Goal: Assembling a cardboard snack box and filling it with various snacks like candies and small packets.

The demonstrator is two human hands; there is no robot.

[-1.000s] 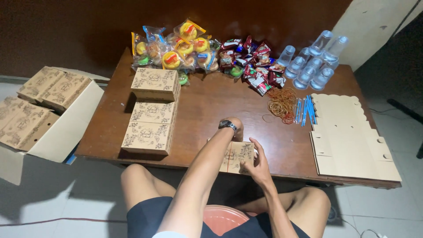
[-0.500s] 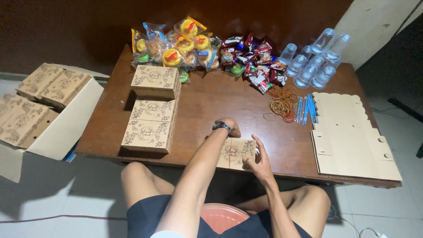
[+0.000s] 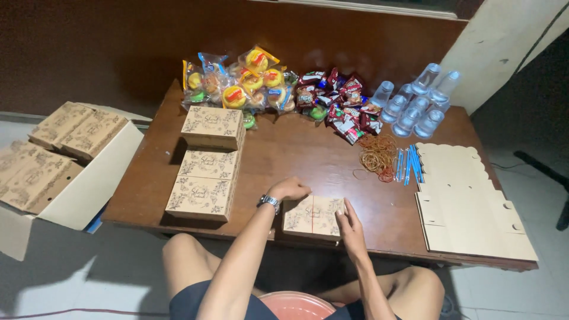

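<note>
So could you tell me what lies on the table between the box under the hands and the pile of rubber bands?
In the head view, only bare brown tabletop lies between the closed box and the rubber bands.

Both hands on a printed cardboard box, table edge

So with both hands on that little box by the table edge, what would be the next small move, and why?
Probably slide the small box left to join the finished boxes. It looks closed, with a red band already around it, and the left hand and right hand flank it.
</note>
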